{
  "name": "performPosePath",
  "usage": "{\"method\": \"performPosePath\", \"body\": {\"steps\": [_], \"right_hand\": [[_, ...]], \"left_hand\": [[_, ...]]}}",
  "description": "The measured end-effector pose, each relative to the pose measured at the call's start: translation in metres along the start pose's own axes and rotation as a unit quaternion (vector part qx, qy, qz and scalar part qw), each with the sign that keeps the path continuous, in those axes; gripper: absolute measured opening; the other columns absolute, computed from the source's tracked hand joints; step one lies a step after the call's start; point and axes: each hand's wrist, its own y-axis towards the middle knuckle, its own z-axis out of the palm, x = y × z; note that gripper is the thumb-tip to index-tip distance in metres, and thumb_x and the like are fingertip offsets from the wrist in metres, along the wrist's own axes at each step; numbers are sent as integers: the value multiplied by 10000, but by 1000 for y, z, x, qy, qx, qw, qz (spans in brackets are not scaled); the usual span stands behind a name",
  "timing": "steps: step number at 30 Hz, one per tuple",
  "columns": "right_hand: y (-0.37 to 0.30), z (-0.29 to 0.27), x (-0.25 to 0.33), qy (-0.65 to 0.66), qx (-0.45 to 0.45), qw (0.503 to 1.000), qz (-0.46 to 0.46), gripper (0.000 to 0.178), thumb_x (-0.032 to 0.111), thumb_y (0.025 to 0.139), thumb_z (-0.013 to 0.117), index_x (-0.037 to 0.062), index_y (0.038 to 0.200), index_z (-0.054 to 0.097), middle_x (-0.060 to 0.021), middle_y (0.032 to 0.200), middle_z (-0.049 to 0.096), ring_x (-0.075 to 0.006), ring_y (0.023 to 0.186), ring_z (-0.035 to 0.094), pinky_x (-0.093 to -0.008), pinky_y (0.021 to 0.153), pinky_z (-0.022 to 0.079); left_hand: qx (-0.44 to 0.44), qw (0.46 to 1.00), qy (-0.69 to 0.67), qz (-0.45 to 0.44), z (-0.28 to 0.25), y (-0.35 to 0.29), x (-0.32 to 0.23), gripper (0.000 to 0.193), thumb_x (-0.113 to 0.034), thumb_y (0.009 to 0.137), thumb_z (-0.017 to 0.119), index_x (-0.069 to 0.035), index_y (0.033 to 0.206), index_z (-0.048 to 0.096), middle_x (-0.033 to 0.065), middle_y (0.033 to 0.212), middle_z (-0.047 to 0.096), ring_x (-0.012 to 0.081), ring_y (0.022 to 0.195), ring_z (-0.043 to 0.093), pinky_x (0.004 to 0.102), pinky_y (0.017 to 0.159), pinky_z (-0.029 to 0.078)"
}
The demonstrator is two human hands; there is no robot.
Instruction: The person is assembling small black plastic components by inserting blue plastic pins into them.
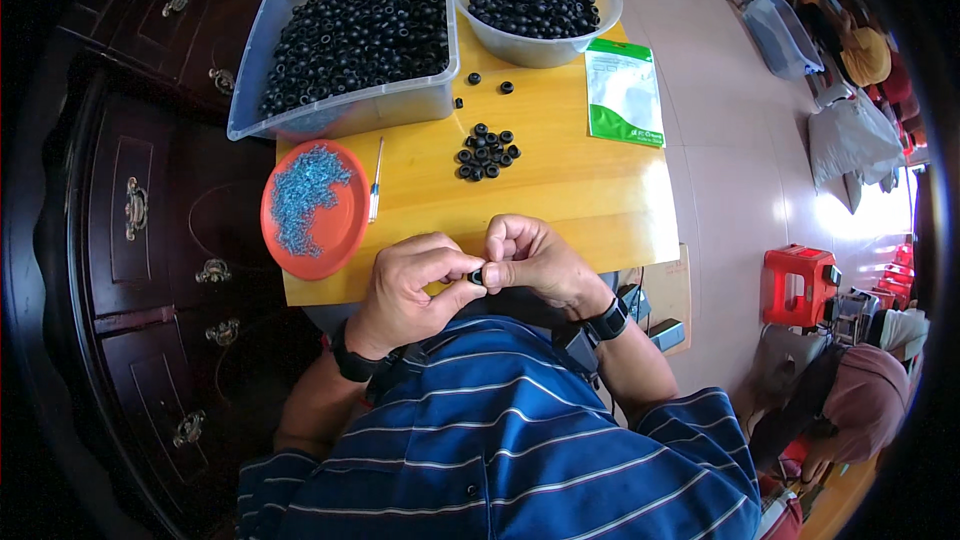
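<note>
Close to the table's front edge, my left hand [412, 285] pinches a small black ring-shaped piece [476, 278] between thumb and fingertips. From the other side my right hand [545, 265] grips the same piece with thumb and forefinger, its other fingers curled. Just beyond my hands lies a loose cluster of similar black rings [487, 152], with a few single ones [507, 87] farther off. To the left, a red plate [352, 225] holds a heap of tiny clear-bluish pieces [305, 195]. A slim screwdriver [375, 185] lies beside the plate.
At the back of the yellow table [570, 195] stand a large translucent bin [400, 100] and a round tub [530, 48], both filled with black rings. A green-and-white pouch [625, 95] lies at the right edge. Dark drawers [140, 210] flank the left; a red jerrycan [800, 285] stands right.
</note>
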Motion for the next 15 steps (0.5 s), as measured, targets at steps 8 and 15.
{"method": "performPosePath", "body": {"steps": [8,15], "right_hand": [[3,1,6,-2,-7,1000,-13,178,88,903,775,79,898,598,26,812,639,-56,770,619,-200,717,513],[4,1,3,30,-3,1000,1,141,71,929,741,66,927,600,-2,842,672,-67,781,632,-211,738,515]], "left_hand": [[-22,1000,-15,13,-3,3,3,230,-25,753,836,-27,950,718,83,773,644,213,656,632,317,586,490],[-25,999,19,25,-2,1,0,258,-39,740,846,-22,959,710,93,792,650,242,680,639,334,596,490]]}}
